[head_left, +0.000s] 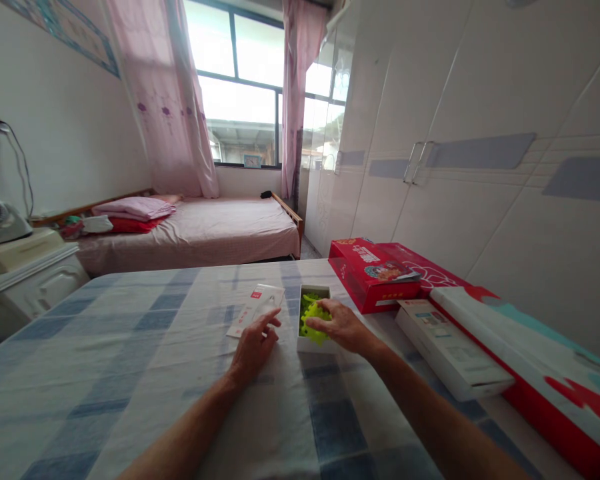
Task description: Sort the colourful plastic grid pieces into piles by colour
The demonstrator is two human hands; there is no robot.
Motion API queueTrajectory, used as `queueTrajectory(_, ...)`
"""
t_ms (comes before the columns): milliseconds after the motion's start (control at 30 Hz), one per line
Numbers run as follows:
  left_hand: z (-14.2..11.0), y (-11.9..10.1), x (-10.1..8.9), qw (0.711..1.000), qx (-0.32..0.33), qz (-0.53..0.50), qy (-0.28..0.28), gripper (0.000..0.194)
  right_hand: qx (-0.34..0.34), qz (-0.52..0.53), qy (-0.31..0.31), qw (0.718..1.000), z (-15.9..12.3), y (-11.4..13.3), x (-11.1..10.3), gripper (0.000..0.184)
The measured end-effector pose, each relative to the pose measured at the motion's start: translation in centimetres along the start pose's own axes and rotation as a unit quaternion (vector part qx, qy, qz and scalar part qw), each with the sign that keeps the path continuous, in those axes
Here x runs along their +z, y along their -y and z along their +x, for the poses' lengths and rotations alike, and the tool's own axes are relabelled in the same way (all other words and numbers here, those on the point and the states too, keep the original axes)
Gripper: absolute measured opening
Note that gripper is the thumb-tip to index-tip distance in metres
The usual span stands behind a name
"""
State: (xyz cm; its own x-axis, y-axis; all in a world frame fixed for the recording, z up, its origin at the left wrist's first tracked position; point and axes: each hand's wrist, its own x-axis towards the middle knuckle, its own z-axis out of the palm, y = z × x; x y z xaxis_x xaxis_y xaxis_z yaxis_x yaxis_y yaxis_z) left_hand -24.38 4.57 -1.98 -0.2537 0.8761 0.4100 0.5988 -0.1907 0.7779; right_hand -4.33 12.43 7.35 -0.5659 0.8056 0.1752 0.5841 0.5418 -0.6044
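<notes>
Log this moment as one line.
right hand: holding yellow-green piece at open white box | left hand: empty, near printed white item

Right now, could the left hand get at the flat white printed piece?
Likely yes: the left hand looks empty beside the flat white printed piece, with nothing visible in between.

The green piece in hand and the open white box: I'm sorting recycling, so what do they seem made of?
The green piece looks like moulded plastic, perhaps rubber: bright, even colour, knobbly edge. The open white box is probably smooth cardboard: thin, straight-edged walls.
</notes>
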Motion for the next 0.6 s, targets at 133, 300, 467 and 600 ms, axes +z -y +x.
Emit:
queueTrajectory(133,-0.3,-0.8,-0.4,0.996,0.062,0.065,0.002,0.042,-0.007,-0.132,-0.080,0.988,2.2,-2.2,0.8,0.030)
queueTrajectory(300,-1.5,-3.5,-0.6,0.944,0.262,0.193,0.046,0.041,-0.020,-0.170,-0.045,0.984,4.1,-3.1,1.6,0.021)
queueTrajectory(467,-2.2,-5.0,0.4,0.890,0.321,0.287,0.150,0.044,-0.021,-0.211,-0.073,0.974,4.5,-2.2,2.3,0.013)
queueTrajectory(600,-2.1,-5.0,0.4,0.889,0.309,0.307,0.141,0.041,-0.025,-0.227,-0.093,0.969,3.7,-1.7,1.6,0.018)
